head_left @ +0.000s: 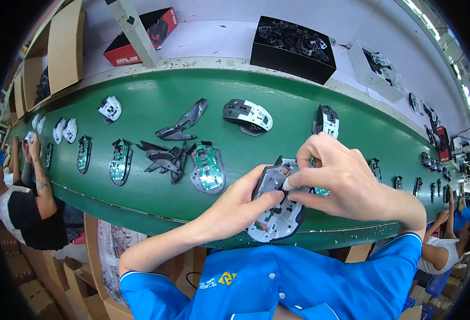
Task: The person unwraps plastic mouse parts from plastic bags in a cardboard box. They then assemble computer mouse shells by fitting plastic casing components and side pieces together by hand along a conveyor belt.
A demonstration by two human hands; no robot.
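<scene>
Holding the grey mouse shell (pixel 289 216) in your left hand (pixel 237 200), you've got it tilted just above the near edge of the green desk (pixel 293 143), open inner side facing up, thumb laid over its rim. And here's your right hand (pixel 339 178), fingers bunched narrow right at the shell's upper part, a white wrap (pixel 286 184) around one fingertip! Whether those fingers pinch some small part, I cannot tell; they hide it. Behind that hand, a green circuit board (pixel 320 191) peeks out, mostly covered.

Look left of your left hand: a mouse base with its circuit board showing (pixel 209 169) lies flat, and just beside it, a heap of dark curved panels (pixel 165 160). Farther back on the desk sit two black-and-white mice (pixel 248 116), well apart, and beyond them a black box (pixel 293 49) heaped with small dark parts.
</scene>
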